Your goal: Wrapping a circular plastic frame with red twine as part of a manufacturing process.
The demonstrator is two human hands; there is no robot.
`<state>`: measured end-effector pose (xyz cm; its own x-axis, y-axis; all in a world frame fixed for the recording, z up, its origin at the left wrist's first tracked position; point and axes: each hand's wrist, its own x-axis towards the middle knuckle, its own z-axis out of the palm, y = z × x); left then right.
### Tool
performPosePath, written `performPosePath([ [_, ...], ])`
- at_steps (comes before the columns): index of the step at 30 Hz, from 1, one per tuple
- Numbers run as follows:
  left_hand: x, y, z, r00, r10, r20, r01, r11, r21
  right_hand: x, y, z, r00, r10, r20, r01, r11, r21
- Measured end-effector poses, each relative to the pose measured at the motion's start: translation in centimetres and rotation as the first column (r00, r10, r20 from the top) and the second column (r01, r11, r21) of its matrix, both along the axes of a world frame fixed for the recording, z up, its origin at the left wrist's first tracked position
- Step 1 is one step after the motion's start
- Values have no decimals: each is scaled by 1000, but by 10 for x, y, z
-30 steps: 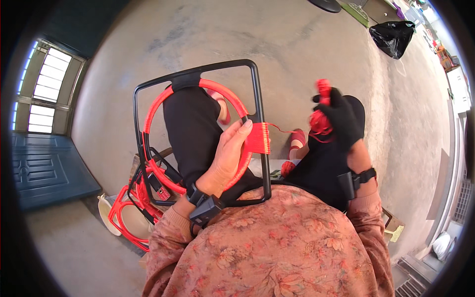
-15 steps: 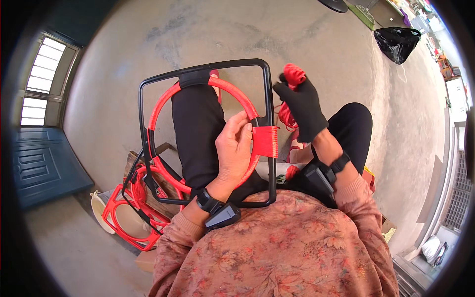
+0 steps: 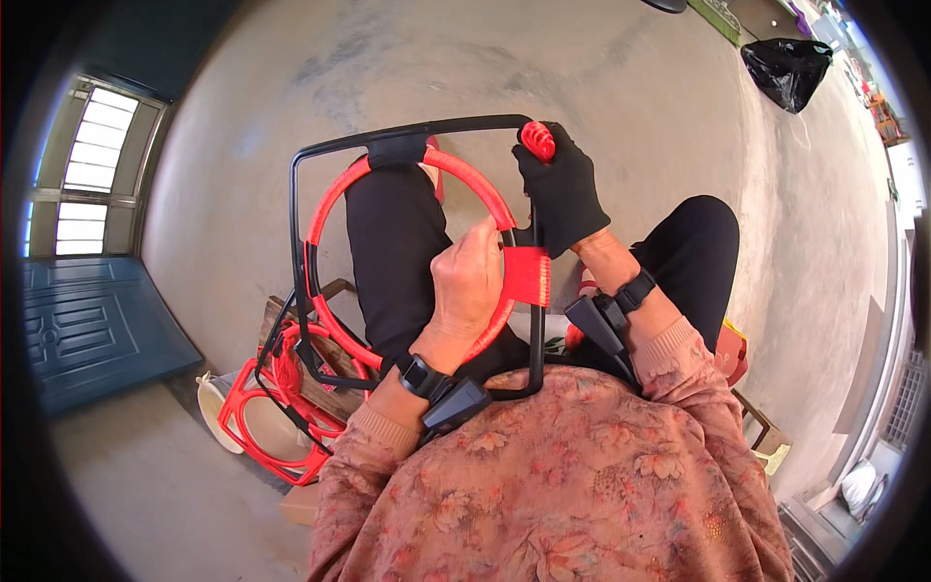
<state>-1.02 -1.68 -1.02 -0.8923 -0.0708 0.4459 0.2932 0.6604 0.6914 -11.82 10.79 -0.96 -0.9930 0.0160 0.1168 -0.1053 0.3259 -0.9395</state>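
At far left a barred window [image 3: 97, 145] stands above a blue panelled door [image 3: 107, 315]. Next comes a cream bucket [image 3: 213, 417], with a red frame [image 3: 308, 473] lying over it at a tilt. The black frame [image 3: 436, 126], roughly square with rounded corners, is in front of the person's body, over the left trouser leg [image 3: 393, 262], its lower bar close against the flowered top [image 3: 543, 466]. Inside it sits a red-wrapped ring [image 3: 472, 181], tied to the top bar by a black wrap [image 3: 398, 149]. The bare left hand [image 3: 467, 281] is curled closed on the ring's right side, its fingertips hidden behind. Just right of it, a red band [image 3: 527, 276] of cord reaches across to the frame's right bar. Above that band, the black-gloved right hand [image 3: 567, 189] is closed around a bundle of red cord [image 3: 538, 143] which pokes out beyond the fingers, by the frame's upper right corner; whether the glove touches the bar, I cannot tell. Further right are the other trouser leg [image 3: 693, 242] and, up on the floor, a black bag [image 3: 787, 76].
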Motion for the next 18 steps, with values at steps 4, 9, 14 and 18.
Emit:
performPosePath([
  [4, 1, 0, -1, 988, -19, 154, 4, 995, 103, 3, 4, 1, 998, -15, 69, 18, 999, -36],
  [9, 5, -1, 8, 874, -287, 391, -141, 621, 771, -1, 21, 29, 981, 140, 137, -163, 971, 174],
  [14, 5, -2, 15, 935, -193, 296, -159, 518, 840, 16, 30, 51, 947, 192, -259, -91, 930, 357],
  [18, 8, -2, 13, 986, -22, 166, -88, 778, 622, 38, 23, 63, 545, 741, -393, -228, 582, 781],
])
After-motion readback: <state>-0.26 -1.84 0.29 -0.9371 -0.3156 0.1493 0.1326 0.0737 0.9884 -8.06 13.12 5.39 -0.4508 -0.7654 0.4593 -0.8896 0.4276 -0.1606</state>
